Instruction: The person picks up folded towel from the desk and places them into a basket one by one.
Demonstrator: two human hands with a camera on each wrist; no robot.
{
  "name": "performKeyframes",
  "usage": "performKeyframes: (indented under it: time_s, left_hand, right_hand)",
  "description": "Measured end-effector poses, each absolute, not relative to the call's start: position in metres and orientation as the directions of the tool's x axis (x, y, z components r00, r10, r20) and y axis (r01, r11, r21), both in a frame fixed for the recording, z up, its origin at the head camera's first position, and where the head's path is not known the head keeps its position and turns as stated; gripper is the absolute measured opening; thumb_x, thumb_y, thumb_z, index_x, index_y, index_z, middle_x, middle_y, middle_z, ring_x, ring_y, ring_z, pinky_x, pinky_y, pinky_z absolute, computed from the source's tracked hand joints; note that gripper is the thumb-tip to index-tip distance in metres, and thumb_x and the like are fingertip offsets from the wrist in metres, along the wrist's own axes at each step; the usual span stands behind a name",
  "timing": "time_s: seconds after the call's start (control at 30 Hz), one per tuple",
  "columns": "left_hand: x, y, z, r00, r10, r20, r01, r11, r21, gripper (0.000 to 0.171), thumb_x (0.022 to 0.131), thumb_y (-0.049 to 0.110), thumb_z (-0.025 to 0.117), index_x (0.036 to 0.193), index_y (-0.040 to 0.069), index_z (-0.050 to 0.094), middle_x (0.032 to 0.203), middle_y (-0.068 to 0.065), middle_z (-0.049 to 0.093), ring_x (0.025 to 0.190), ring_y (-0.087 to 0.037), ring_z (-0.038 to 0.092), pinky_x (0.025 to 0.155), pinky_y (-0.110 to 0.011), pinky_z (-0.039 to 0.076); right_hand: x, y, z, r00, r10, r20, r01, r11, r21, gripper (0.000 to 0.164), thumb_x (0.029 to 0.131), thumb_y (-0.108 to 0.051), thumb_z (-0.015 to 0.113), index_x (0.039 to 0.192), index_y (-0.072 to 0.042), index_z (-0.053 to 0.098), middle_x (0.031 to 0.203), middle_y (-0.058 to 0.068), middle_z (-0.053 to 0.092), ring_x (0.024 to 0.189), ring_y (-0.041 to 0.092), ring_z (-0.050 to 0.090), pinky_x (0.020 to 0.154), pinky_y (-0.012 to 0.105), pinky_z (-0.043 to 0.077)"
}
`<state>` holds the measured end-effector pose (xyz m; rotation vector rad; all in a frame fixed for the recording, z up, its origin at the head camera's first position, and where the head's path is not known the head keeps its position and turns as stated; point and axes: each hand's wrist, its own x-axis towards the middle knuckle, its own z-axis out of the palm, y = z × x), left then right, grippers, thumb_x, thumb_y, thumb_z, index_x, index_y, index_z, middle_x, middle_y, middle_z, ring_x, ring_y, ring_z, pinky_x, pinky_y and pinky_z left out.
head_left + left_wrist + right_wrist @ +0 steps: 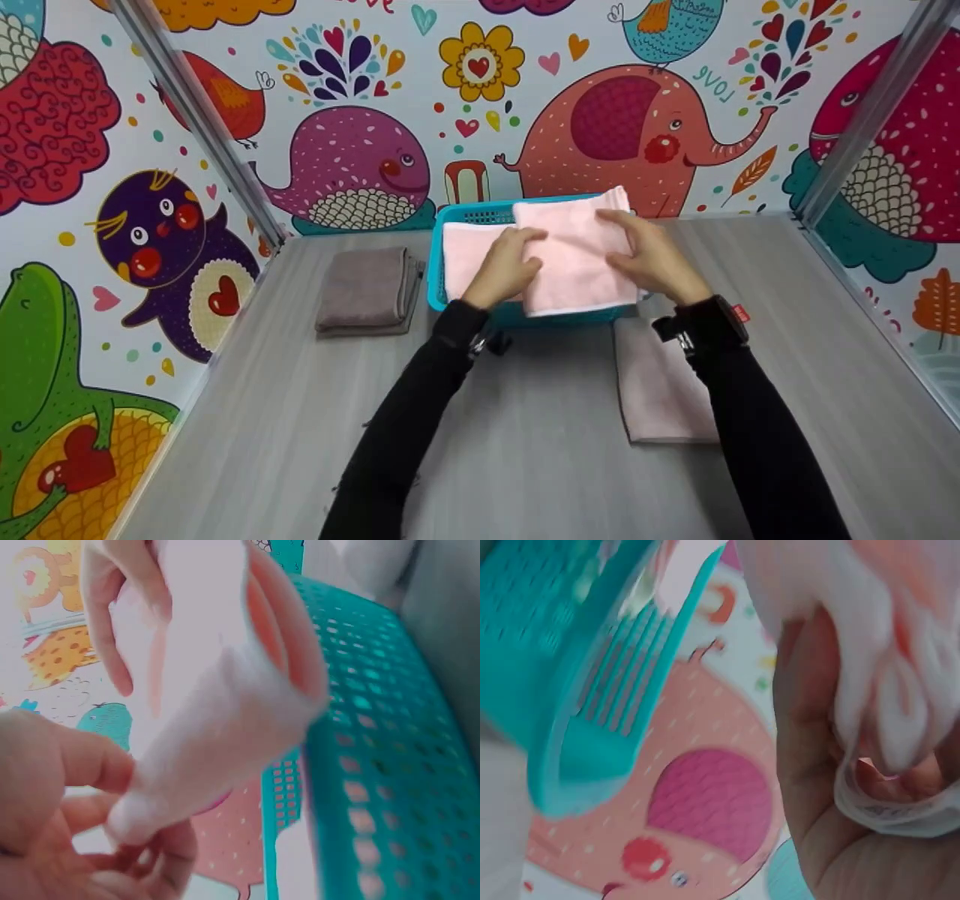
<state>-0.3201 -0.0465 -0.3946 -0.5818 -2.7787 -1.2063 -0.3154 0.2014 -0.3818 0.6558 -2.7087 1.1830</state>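
Observation:
Both hands hold a folded pale pink towel [576,259] above the right part of a teal plastic basket [433,279]. The left hand [501,268] pinches its left edge; in the left wrist view, thumb and fingers close on a lower corner of the towel [217,705]. On the opposite side, the right hand [656,253] grips the edge, and the right wrist view shows cloth bunched between its fingers, with a white label loop [900,817]. Another pink towel [466,251] lies inside the basket on the left, partly hidden by the left hand.
A folded grey-brown towel [364,289] lies on the grey table [525,435] left of the basket. A dusty pink folded towel [660,397] lies in front on the right, partly under the right forearm. Behind the basket stands a cartoon-printed wall [480,112] with metal corner posts.

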Motion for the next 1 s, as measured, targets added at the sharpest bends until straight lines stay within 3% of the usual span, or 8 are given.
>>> performKeyframes:
  time_s: [0.17, 0.3, 0.43, 0.6, 0.8, 1.0]
  left_hand:
    - [-0.343, -0.019, -0.394, -0.957, 0.261, 0.128, 0.274, 0.66, 0.699, 0.056, 0.093, 0.01, 0.069, 0.147, 0.004, 0.056, 0.141, -0.017, 0.054, 0.122, -0.025, 0.054, 0.108, -0.036, 0.046]
    - [-0.358, -0.002, -0.403, -0.963, 0.238, 0.127, 0.261, 0.712, 0.652, 0.06, 0.092, 0.003, 0.067, 0.15, 0.006, 0.052, 0.143, -0.017, 0.05, 0.124, -0.025, 0.055, 0.109, -0.036, 0.046]
    - [-0.369, 0.013, -0.42, -0.96, 0.242, 0.139, 0.278, 0.808, 0.519, 0.057, 0.092, 0.0, 0.066, 0.148, 0.004, 0.054, 0.144, -0.019, 0.05, 0.127, -0.029, 0.056, 0.11, -0.037, 0.046]
    - [-0.374, 0.026, -0.439, -0.953, 0.287, 0.097, 0.303, 0.913, 0.272, 0.039, 0.096, 0.009, 0.069, 0.133, -0.001, 0.064, 0.14, -0.022, 0.055, 0.125, -0.031, 0.059, 0.108, -0.038, 0.048]
    - [-0.371, 0.03, -0.445, -0.948, 0.316, 0.034, 0.317, 0.947, 0.053, 0.022, 0.1, 0.008, 0.063, 0.118, 0.002, 0.076, 0.134, -0.019, 0.065, 0.115, -0.027, 0.067, 0.096, -0.038, 0.057]
    - [-0.367, 0.031, -0.445, -0.959, 0.281, -0.028, 0.282, 0.957, -0.067, 0.025, 0.103, 0.013, 0.059, 0.117, 0.012, 0.079, 0.129, -0.008, 0.071, 0.114, -0.022, 0.068, 0.099, -0.037, 0.052]
  right_hand:
    - [-0.339, 0.218, -0.39, -0.927, -0.272, 0.257, -0.373, 0.623, -0.687, 0.058, 0.095, 0.006, 0.061, 0.152, 0.003, 0.046, 0.157, 0.026, 0.045, 0.145, 0.042, 0.039, 0.123, 0.06, 0.026]
    - [-0.351, 0.222, -0.399, -0.947, -0.182, 0.263, -0.314, 0.691, -0.651, 0.056, 0.096, 0.005, 0.061, 0.151, -0.002, 0.05, 0.151, 0.025, 0.051, 0.129, 0.042, 0.048, 0.114, 0.058, 0.04]
    - [-0.362, 0.214, -0.412, -0.97, -0.122, 0.21, -0.226, 0.772, -0.594, 0.057, 0.096, 0.004, 0.062, 0.151, -0.009, 0.052, 0.143, 0.026, 0.054, 0.116, 0.041, 0.051, 0.099, 0.054, 0.051]
    - [-0.373, 0.203, -0.425, -0.975, -0.161, 0.152, -0.218, 0.823, -0.525, 0.055, 0.095, 0.007, 0.063, 0.148, -0.005, 0.055, 0.142, 0.029, 0.052, 0.118, 0.042, 0.052, 0.103, 0.056, 0.052]
    - [-0.381, 0.193, -0.436, -0.951, -0.264, 0.159, -0.302, 0.903, -0.307, 0.044, 0.095, 0.003, 0.068, 0.138, 0.0, 0.063, 0.126, 0.03, 0.065, 0.111, 0.043, 0.064, 0.099, 0.056, 0.054]
    - [-0.382, 0.187, -0.452, -0.906, -0.359, 0.225, -0.382, 0.922, -0.067, 0.022, 0.091, 0.005, 0.068, 0.112, 0.003, 0.074, 0.099, 0.028, 0.073, 0.092, 0.043, 0.069, 0.082, 0.057, 0.059]
